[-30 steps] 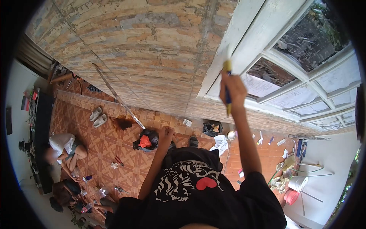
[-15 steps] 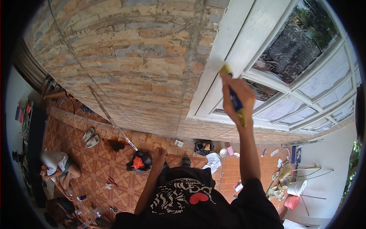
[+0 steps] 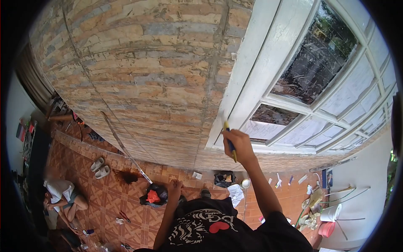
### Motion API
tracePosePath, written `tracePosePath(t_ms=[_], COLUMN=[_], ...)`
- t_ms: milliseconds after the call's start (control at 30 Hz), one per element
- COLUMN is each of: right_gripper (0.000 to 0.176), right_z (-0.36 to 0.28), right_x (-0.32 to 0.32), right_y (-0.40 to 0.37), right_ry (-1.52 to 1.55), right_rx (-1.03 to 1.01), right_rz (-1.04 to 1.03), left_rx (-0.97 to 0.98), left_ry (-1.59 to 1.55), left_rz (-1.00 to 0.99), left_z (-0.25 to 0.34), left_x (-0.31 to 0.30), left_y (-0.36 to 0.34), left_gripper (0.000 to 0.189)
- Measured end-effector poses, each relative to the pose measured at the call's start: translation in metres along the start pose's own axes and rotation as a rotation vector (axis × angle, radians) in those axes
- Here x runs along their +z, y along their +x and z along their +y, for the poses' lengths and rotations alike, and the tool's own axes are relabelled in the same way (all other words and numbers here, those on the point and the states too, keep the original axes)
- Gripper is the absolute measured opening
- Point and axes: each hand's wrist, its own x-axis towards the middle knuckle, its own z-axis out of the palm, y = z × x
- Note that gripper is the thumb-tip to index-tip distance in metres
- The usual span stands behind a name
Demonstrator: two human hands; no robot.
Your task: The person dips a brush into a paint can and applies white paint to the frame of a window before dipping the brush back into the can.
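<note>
My right hand [image 3: 238, 143] is wrapped round the blue and yellow handle of a paintbrush [image 3: 231, 150]. The brush's tip is at the lower part of the white window frame [image 3: 256, 67], by the groove between its two boards. Low in front of my body, my left hand [image 3: 174, 186] has its fingers curled closed; whether anything is in them is hidden. Below and left of it on the floor lies a black plastic bag [image 3: 158, 199] with a red-orange piece inside.
A stone-patterned wall [image 3: 168, 75] adjoins the frame, with a long pole [image 3: 126, 149] leaning there. On the tiled floor are slippers [image 3: 100, 168], pliers [image 3: 124, 216], a white cloth [image 3: 236, 195], a paint can [image 3: 245, 183] and a white bucket [image 3: 331, 213]. A person [image 3: 65, 195] sits at the left.
My right hand and the paintbrush have moved down and left along the window frame, and the brush has turned more upright. My left hand stays low, its fingers still curled.
</note>
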Motion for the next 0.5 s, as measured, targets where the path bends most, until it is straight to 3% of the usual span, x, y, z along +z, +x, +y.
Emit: tracePosePath(t_ms=[67, 167, 267, 400, 500], right_gripper=[0.014, 0.013, 0.015, 0.025, 0.03], right_z=[0.013, 0.009, -0.03, -0.06, -0.067], right_x=[0.003, -0.022, -0.084, -0.142, -0.163], right_y=[-0.009, 0.019, 0.07, 0.127, 0.152], right_ry=[0.058, 0.154, 0.061, -0.14, -0.301], right_rx=[-0.001, -0.027, 0.042, -0.352, -0.4], right_rz=[-0.165, -0.088, 0.044, 0.571, 0.783], left_rx=[-0.015, -0.025, -0.028, -0.03, -0.038], left_ry=[0.011, 0.064, 0.088, 0.089, 0.1], left_rz=[-0.004, -0.017, -0.045, -0.094, -0.111], left_z=[0.001, 0.003, 0.003, -0.011, -0.015], left_x=[-0.001, 0.003, 0.007, 0.006, 0.005], left_y=[-0.002, 0.005, 0.003, 0.014, 0.015], left_gripper=[0.01, 0.009, 0.009, 0.01, 0.01])
